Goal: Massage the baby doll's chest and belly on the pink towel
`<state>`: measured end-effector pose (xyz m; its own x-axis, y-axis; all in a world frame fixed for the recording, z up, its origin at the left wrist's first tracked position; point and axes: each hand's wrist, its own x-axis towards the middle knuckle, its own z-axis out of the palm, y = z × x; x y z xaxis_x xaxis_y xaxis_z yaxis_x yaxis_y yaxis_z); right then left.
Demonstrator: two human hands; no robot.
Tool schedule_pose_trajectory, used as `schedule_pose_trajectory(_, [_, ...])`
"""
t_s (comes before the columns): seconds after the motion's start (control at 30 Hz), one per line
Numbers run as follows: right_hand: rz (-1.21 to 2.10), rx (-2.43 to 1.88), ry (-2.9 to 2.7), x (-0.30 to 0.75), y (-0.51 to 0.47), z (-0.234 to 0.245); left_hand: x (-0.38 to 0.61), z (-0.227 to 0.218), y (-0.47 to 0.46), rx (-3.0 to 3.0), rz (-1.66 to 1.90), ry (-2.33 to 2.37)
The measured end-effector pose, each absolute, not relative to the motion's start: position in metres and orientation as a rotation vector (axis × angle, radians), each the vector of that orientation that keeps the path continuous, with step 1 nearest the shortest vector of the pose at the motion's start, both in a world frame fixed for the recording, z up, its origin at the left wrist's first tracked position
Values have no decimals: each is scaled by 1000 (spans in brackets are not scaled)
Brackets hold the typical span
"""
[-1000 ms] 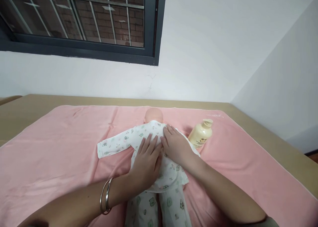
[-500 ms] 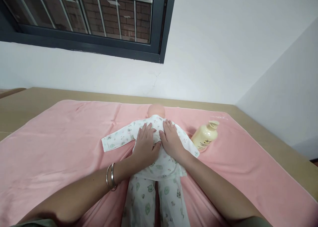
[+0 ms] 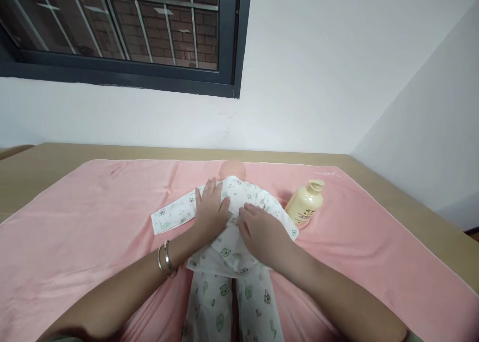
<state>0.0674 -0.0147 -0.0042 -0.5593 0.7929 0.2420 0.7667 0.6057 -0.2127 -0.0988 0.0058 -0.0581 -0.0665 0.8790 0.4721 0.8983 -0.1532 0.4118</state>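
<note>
A baby doll (image 3: 232,170) lies on a pink towel (image 3: 93,212), head away from me, dressed in a white printed suit (image 3: 228,247). My left hand (image 3: 208,207), with bangles at the wrist, lies flat with fingers spread on the doll's upper body near its left-side sleeve. My right hand (image 3: 262,230) rests palm down lower on the torso, fingers stretched out on the cloth. Neither hand holds anything.
A cream pump bottle (image 3: 305,202) lies tilted on the towel just right of the doll. The towel covers a tan table (image 3: 392,192) set against a white wall, with a dark-framed window above left.
My left hand has slid up toward the doll's shoulder. My right hand has drawn back down the torso, so the hands no longer lie side by side.
</note>
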Motion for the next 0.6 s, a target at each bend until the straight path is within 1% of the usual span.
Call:
schedule_pose_trajectory(0.1, [151, -1291, -2272, 65, 26, -9, -83, -62, -21, -2258, -877, -1916])
schedule_pose_trajectory(0.2, [218, -1312, -2229, 59, 54, -25, -73, -61, -43, -2353, -783, -1803])
schedule_pose_trajectory(0.3, [225, -1298, -2357, 55, 39, -36, -83, -54, -32, -2286, -742, -1895])
schedule_pose_trajectory(0.43, [183, -1183, -2469, 56, -2, -30, -101, -49, -3, -2141, -661, -2041])
schedule_pose_trajectory(0.5, [241, -1166, -2479, 57, 0, -25, -98, -52, -6, -2120, -639, -2033])
schedule_pose_trajectory(0.6, [364, -1230, -2423, 57, 29, -24, -82, -57, -27, -2155, -653, -2000])
